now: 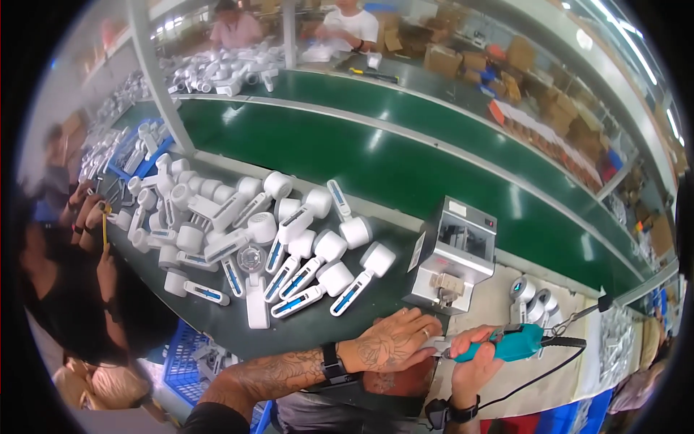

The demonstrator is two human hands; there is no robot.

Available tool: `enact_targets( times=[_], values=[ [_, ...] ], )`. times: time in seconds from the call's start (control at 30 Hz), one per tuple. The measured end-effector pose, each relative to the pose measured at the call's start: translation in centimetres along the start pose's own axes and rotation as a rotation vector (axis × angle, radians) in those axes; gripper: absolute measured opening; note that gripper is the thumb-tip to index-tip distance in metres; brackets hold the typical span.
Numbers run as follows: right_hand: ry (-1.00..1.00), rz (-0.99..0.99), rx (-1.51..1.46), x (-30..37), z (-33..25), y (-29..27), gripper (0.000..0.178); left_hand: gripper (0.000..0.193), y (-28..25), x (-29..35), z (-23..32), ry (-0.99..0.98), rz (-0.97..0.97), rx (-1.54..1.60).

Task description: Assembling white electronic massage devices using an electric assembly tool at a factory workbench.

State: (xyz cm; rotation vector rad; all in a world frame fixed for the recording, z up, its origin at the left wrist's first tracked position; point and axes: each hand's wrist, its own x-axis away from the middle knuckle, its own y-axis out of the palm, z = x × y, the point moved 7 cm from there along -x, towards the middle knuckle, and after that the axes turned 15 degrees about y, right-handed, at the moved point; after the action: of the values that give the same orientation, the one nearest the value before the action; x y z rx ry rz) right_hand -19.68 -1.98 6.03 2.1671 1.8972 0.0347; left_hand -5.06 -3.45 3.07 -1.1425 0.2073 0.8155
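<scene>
My right hand (pixel 476 362) is wrapped round a teal electric screwdriver (pixel 510 343), held nearly level with its tip toward my left hand. A black cord trails from the tool's rear end, where a metal hook and coiled line also attach. My left hand (pixel 390 344) reaches across from the left, its fingers closed on a white plastic part (pixel 436 346). Most of that part is hidden by the fingers, and the screwdriver's tip meets it or lies right beside it. Just beyond both hands stands a silver metal box machine (pixel 455 253).
Many white handheld devices (pixel 289 278) with round heads lie piled on the left of the bench. Several more (pixel 533 298) stand right of the machine. A green conveyor (pixel 325 148) runs behind. Blue crates (pixel 184 369) sit below. A co-worker (pixel 69 289) works at left; others sit across.
</scene>
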Motion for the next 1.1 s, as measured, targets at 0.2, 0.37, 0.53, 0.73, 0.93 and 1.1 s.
enact_targets(
  times=[0.2,0.37,0.53,0.73,0.93,1.1],
  values=[
    [-0.112,0.254,-0.091,-0.7,-2.8,-3.4,0.055,0.032,-0.7,0.4,-0.5,0.044,0.069,-0.012],
    [-0.443,0.491,-0.193,-1.8,-8.0,-3.6,0.041,0.03,0.4,1.3,-0.7,0.069,0.108,-0.022],
    [-0.394,0.616,0.284,-4.1,-6.8,-4.4,0.035,0.032,0.6,1.3,-0.5,0.07,0.056,0.062],
    [-0.347,0.659,0.6,-3.1,-2.6,-5.4,0.033,0.031,0.8,1.2,-0.6,0.044,0.089,0.086],
    [-0.402,0.451,0.33,-3.9,-2.5,-2.2,0.037,0.031,1.0,1.1,-0.9,0.027,0.092,0.075],
    [-0.417,0.466,0.315,-4.1,-2.4,-2.7,0.037,0.03,0.6,0.6,-0.8,0.023,0.073,0.084]
  ],
)
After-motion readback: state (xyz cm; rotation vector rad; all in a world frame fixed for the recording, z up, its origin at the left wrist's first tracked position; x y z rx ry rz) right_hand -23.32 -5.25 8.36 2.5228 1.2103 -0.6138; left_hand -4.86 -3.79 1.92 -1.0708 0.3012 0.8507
